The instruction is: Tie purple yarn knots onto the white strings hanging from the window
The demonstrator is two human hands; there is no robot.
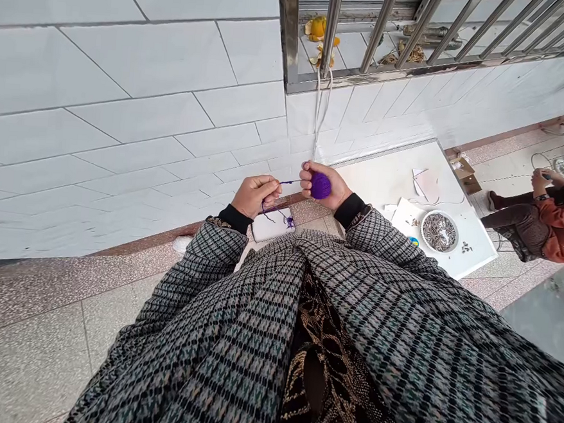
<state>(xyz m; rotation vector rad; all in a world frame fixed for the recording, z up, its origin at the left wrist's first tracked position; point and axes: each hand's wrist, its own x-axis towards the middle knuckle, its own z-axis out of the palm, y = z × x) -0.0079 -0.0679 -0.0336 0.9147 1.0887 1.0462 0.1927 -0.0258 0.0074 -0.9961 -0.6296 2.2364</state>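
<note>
My left hand pinches the end of a purple yarn strand, and a loose tail dangles below its fingers. The strand runs across to my right hand, which is closed around a small ball of purple yarn. A white cord looped on the window bars comes down to the fingers of my right hand; whether they grip it I cannot tell. Beneath my hands is a flat white surface with purple yarn scraps on it.
A tiled wall stands ahead, with metal bars and orange peel on the sill. At right, a white table bears a round bowl of small dark pieces. A person sits beyond it.
</note>
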